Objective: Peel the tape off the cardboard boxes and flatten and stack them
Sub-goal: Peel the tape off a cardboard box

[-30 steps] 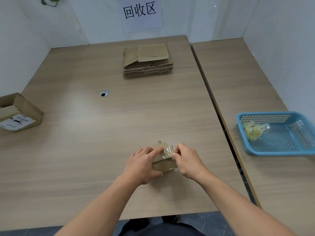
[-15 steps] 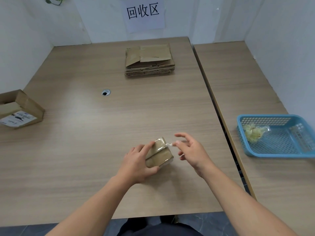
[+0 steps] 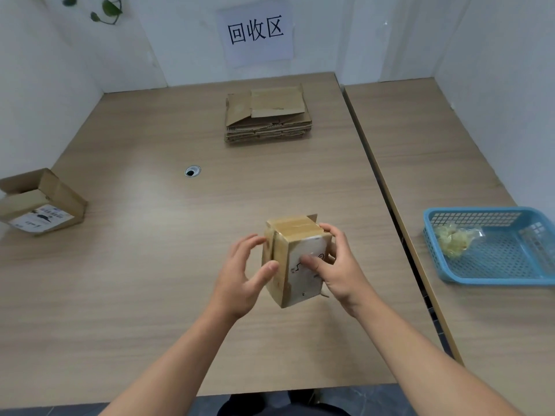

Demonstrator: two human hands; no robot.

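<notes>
The left hand (image 3: 243,274) and right hand (image 3: 336,265) now both clasp the small brown taped cardboard box (image 3: 282,250), fingers curled round its sides. Half a second ago it lay low on the wooden table (image 3: 150,265); now it stands on end, long axis near upright, white printed label (image 3: 303,280) facing the person. Beyond the box, the white wall sign (image 3: 255,30) reads 回收区.

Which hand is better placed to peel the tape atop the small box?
Probably the right hand: its fingers curl over the top edge of the small box, beside the tape. The left hand grips the side.
</notes>
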